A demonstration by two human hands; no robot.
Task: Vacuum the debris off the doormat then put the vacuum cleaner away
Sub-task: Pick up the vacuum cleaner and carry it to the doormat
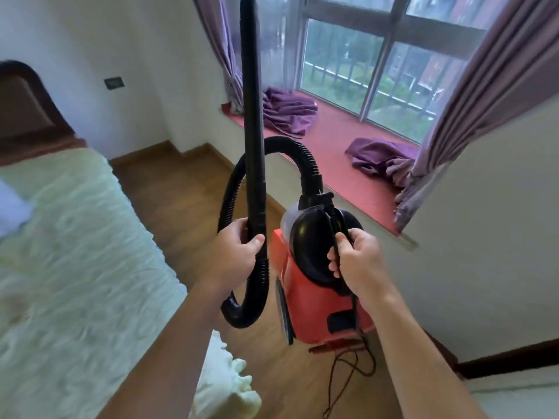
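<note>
A red and black vacuum cleaner (pixel 314 300) hangs in the air in front of me. My right hand (pixel 357 261) grips its black carrying handle and cord at the top. My left hand (pixel 236 252) is curled round the lower end of the black rigid tube (pixel 251 116), which points straight up. The ribbed black hose (pixel 290 149) loops from the tube's lower end round to the vacuum's top. The power cord (pixel 348 376) trails down to the wooden floor. No doormat is in view.
A bed with a pale quilt (pixel 69 252) fills the left side. Ahead is a red bay-window seat (pixel 348 152) with purple cloth heaps (pixel 287 113) and purple curtains. A white wall corner (pixel 484 222) stands on the right. Wooden floor (pixel 181 192) runs between bed and wall.
</note>
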